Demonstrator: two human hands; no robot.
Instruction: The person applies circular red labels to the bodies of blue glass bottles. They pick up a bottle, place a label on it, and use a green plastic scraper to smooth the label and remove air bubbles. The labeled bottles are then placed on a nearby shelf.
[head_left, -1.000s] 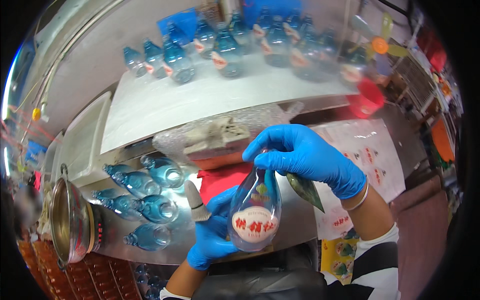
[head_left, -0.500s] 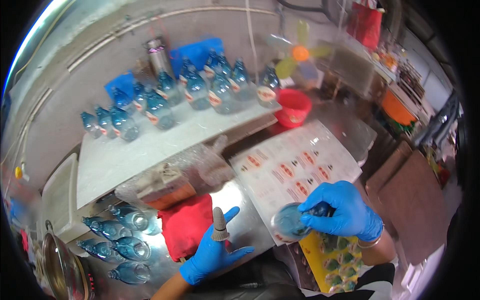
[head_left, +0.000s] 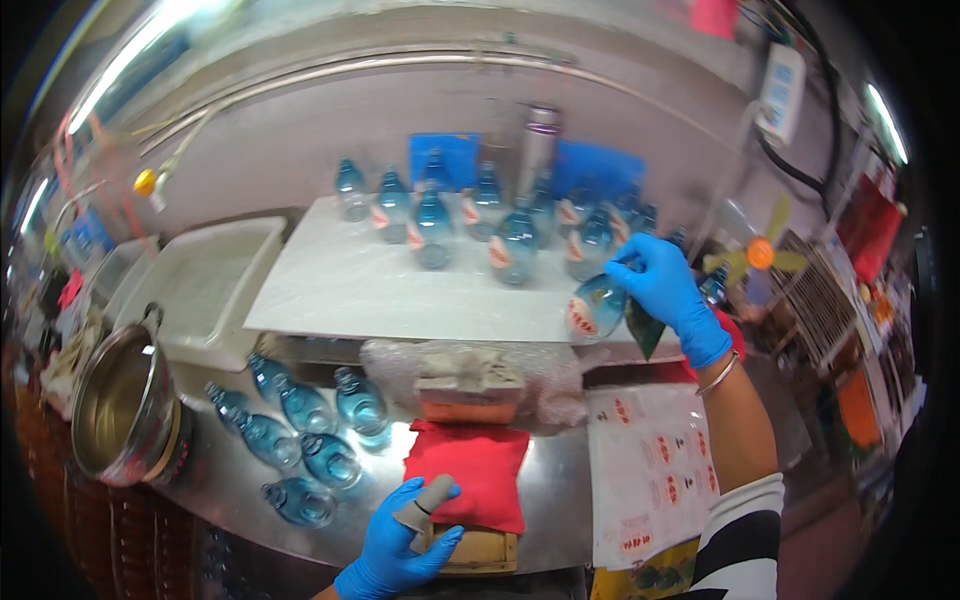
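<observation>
My right hand (head_left: 668, 295), in a blue glove, grips a blue glass bottle (head_left: 594, 312) near its neck. The bottle tilts at the front right of the white board, its red-and-white label facing me; whether its base touches the board I cannot tell. A dark green piece (head_left: 645, 328) shows below the fingers, its kind unclear. My left hand (head_left: 395, 548), also gloved and with a grey knitted finger cover, is open and empty beside a red cloth pad (head_left: 468, 470) on a wooden block. Several labelled blue bottles (head_left: 514, 250) stand upright on the white board (head_left: 400, 305).
Several blue bottles (head_left: 330, 460) lie on the metal table at left. A metal pot (head_left: 118, 405) and white tray (head_left: 215, 285) stand beyond them. Plastic-wrapped blocks (head_left: 470, 385) sit behind the pad. Label sheets (head_left: 650, 470) lie at right; a small fan (head_left: 760, 253) stands farther back.
My right hand has carried the bottle from over the label sheets to the white board, and its label now shows. The view has turned left. My left hand stays open by the red pad.
</observation>
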